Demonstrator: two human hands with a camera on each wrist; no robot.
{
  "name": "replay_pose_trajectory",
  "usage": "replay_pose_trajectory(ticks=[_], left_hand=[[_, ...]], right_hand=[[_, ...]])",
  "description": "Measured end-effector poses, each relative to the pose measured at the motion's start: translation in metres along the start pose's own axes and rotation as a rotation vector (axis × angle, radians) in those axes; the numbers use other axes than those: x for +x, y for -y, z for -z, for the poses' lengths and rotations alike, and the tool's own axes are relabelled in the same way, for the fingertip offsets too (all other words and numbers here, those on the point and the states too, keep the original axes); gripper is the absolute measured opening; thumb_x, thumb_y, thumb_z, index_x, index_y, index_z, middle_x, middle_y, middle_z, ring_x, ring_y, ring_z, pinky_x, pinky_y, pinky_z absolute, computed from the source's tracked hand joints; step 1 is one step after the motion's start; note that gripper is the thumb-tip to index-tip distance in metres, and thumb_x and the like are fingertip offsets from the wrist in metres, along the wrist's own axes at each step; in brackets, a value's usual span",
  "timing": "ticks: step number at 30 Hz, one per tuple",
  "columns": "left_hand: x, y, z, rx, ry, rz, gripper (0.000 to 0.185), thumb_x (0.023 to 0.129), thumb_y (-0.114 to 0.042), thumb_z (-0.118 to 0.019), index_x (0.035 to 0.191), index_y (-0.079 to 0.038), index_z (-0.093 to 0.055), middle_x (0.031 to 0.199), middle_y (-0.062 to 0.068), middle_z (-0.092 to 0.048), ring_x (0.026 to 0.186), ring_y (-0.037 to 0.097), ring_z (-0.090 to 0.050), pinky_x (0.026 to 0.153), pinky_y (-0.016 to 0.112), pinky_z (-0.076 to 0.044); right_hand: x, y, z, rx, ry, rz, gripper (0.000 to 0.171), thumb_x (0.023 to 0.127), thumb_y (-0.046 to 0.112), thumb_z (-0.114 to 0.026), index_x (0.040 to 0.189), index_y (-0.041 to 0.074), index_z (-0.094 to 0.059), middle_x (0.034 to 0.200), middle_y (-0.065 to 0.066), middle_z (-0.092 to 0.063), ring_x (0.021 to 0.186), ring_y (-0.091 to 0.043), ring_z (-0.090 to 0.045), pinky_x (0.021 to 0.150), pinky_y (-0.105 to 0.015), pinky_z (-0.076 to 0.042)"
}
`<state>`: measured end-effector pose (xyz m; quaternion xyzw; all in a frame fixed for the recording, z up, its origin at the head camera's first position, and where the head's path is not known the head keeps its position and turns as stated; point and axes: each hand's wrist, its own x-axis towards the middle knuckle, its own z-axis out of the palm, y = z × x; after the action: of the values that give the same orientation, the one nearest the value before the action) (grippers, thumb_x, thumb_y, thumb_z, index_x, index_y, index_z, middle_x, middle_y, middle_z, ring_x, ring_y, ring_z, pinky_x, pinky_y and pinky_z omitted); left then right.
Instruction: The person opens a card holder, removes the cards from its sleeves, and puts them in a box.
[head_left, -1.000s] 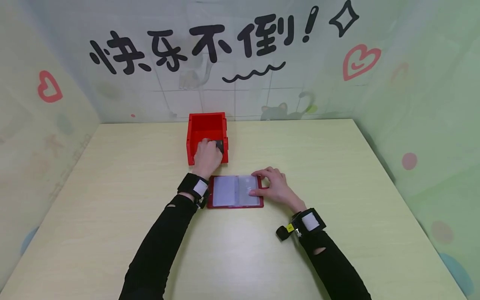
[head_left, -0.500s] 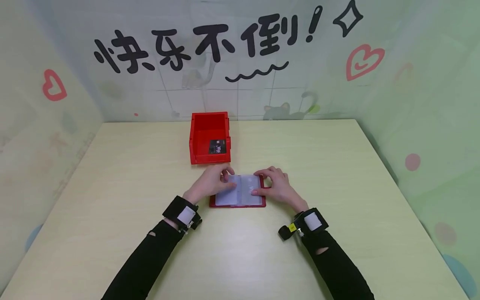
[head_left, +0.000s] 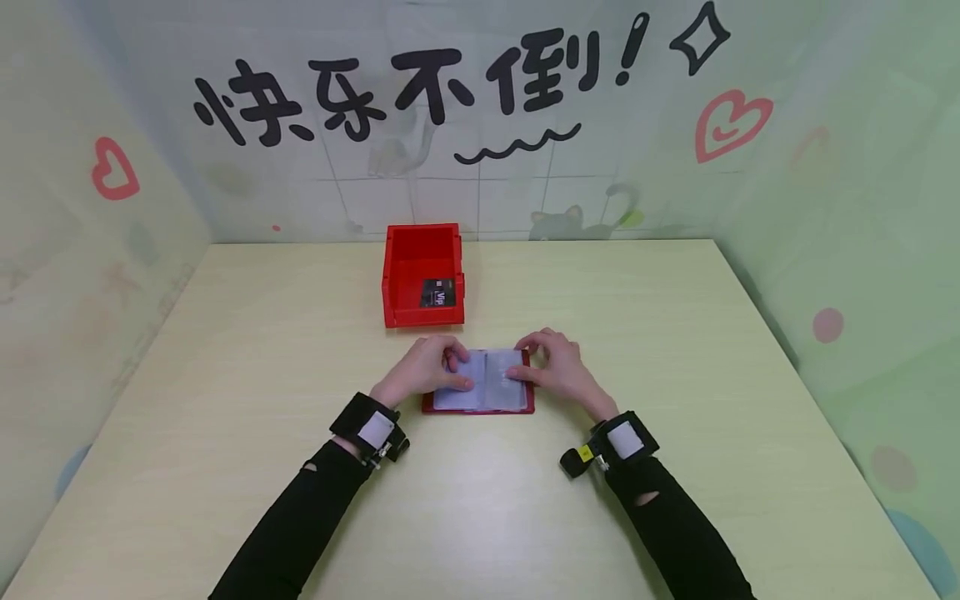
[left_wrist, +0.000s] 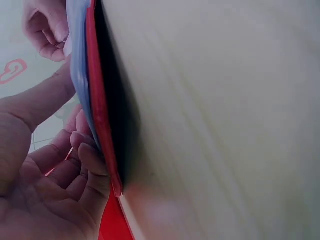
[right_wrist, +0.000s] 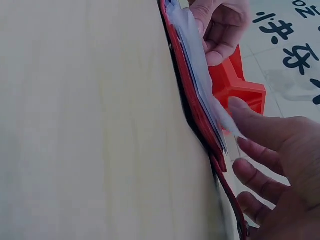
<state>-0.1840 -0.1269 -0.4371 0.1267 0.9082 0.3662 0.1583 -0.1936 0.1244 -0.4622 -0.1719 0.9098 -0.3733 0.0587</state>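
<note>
A small red-covered card holder (head_left: 480, 412) lies spread on the table, its clear plastic pages facing up. My left hand (head_left: 426, 368) is at its left half, the thumb pressing on the pages and the other fingers loosely bent near the far edge. On the other half, my right hand (head_left: 558, 367) pinches the outer edge of a clear page (right_wrist: 192, 42) between thumb and index finger. That page stands lifted off the stack in the right wrist view. Its remaining fingers are bent beside the red cover (right_wrist: 200, 112) and its strap.
Behind the card holder stands a red plastic bin (head_left: 397, 300). A black card (head_left: 438, 292) marked "Vip" lies inside, at the near right. Printed fabric walls (head_left: 840, 250) border the table (head_left: 637, 292) at the back and sides.
My left hand has come out of the red bin, leaving the black card there, and has moved to the left pages. The right hand has shifted slightly, and its page is lifted.
</note>
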Motion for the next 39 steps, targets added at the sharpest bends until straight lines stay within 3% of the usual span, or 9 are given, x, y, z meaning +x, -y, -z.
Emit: replay_pose_trajectory(ticks=[5, 12, 16, 19, 23, 27, 33, 35, 39], left_hand=[[0.001, 0.002, 0.000, -0.004, 0.006, -0.006, 0.030, 0.083, -0.017, -0.083, 0.108, -0.007, -0.071, 0.086, 0.007, -0.061, 0.083, 0.018, -0.055, 0.072, 0.025, -0.044], [0.002, 0.010, 0.004, -0.069, 0.039, -0.056, 0.021, 0.095, -0.019, -0.070, 0.110, -0.006, -0.075, 0.095, 0.011, -0.069, 0.086, 0.019, -0.057, 0.073, 0.025, -0.045], [0.001, 0.014, 0.009, -0.148, 0.082, -0.047, 0.027, 0.100, -0.022, -0.061, 0.117, -0.006, -0.074, 0.105, 0.012, -0.073, 0.092, 0.020, -0.058, 0.079, 0.026, -0.045], [0.000, 0.014, 0.012, -0.222, 0.106, -0.022, 0.031, 0.104, -0.027, -0.055, 0.115, -0.006, -0.075, 0.104, 0.012, -0.071, 0.093, 0.019, -0.055, 0.080, 0.026, -0.043], [0.002, 0.015, 0.013, -0.285, 0.112, 0.029, 0.043, 0.105, -0.040, -0.049, 0.104, -0.005, -0.074, 0.088, 0.007, -0.063, 0.084, 0.017, -0.053, 0.073, 0.025, -0.041], [0.003, 0.016, 0.013, -0.278, 0.100, 0.070, 0.049, 0.103, -0.049, -0.048, 0.091, -0.006, -0.069, 0.074, 0.002, -0.052, 0.077, 0.017, -0.051, 0.069, 0.025, -0.038], [0.001, 0.020, 0.013, -0.238, 0.088, 0.039, 0.031, 0.099, -0.033, -0.063, 0.113, -0.007, -0.073, 0.087, 0.006, -0.063, 0.086, 0.019, -0.055, 0.073, 0.026, -0.042], [0.000, 0.021, 0.012, -0.232, 0.067, 0.036, 0.028, 0.098, -0.028, -0.066, 0.113, -0.006, -0.074, 0.093, 0.007, -0.067, 0.089, 0.019, -0.057, 0.074, 0.026, -0.044], [0.000, 0.020, 0.012, -0.226, 0.030, 0.047, 0.023, 0.096, -0.024, -0.069, 0.105, -0.004, -0.074, 0.088, 0.009, -0.067, 0.084, 0.019, -0.057, 0.071, 0.025, -0.044]], right_hand=[[0.005, 0.008, 0.003, 0.184, 0.027, -0.025, 0.023, 0.094, 0.028, -0.071, 0.102, 0.007, -0.072, 0.090, -0.009, -0.067, 0.080, -0.020, -0.055, 0.067, -0.025, -0.045], [0.010, 0.017, -0.006, 0.353, 0.080, 0.025, 0.032, 0.104, 0.028, -0.055, 0.091, 0.002, -0.069, 0.080, -0.013, -0.058, 0.078, -0.020, -0.052, 0.067, -0.025, -0.039], [0.011, 0.024, -0.014, 0.406, 0.084, 0.052, 0.036, 0.107, 0.025, -0.049, 0.098, -0.002, -0.071, 0.086, -0.020, -0.067, 0.082, -0.025, -0.057, 0.075, -0.027, -0.045], [0.011, 0.027, -0.017, 0.395, 0.097, 0.071, 0.038, 0.108, 0.025, -0.047, 0.111, -0.002, -0.073, 0.102, -0.022, -0.073, 0.091, -0.028, -0.062, 0.084, -0.030, -0.049], [0.010, 0.025, -0.023, 0.320, 0.110, 0.094, 0.035, 0.106, 0.026, -0.049, 0.111, 0.003, -0.075, 0.112, -0.017, -0.073, 0.101, -0.025, -0.061, 0.089, -0.030, -0.047], [0.009, 0.024, -0.025, 0.280, 0.125, 0.105, 0.032, 0.105, 0.026, -0.052, 0.112, 0.005, -0.076, 0.112, -0.015, -0.071, 0.102, -0.023, -0.059, 0.087, -0.030, -0.046], [0.007, 0.021, -0.028, 0.243, 0.105, 0.148, 0.028, 0.102, 0.023, -0.058, 0.115, 0.005, -0.075, 0.102, -0.012, -0.069, 0.093, -0.019, -0.055, 0.077, -0.025, -0.042], [0.006, 0.019, -0.027, 0.208, 0.091, 0.162, 0.027, 0.099, 0.021, -0.063, 0.118, 0.007, -0.075, 0.103, -0.011, -0.068, 0.092, -0.019, -0.054, 0.076, -0.025, -0.041], [0.003, 0.015, -0.020, 0.115, 0.069, 0.133, 0.033, 0.091, 0.020, -0.073, 0.123, 0.010, -0.073, 0.110, -0.012, -0.062, 0.101, -0.024, -0.051, 0.083, -0.030, -0.039]])
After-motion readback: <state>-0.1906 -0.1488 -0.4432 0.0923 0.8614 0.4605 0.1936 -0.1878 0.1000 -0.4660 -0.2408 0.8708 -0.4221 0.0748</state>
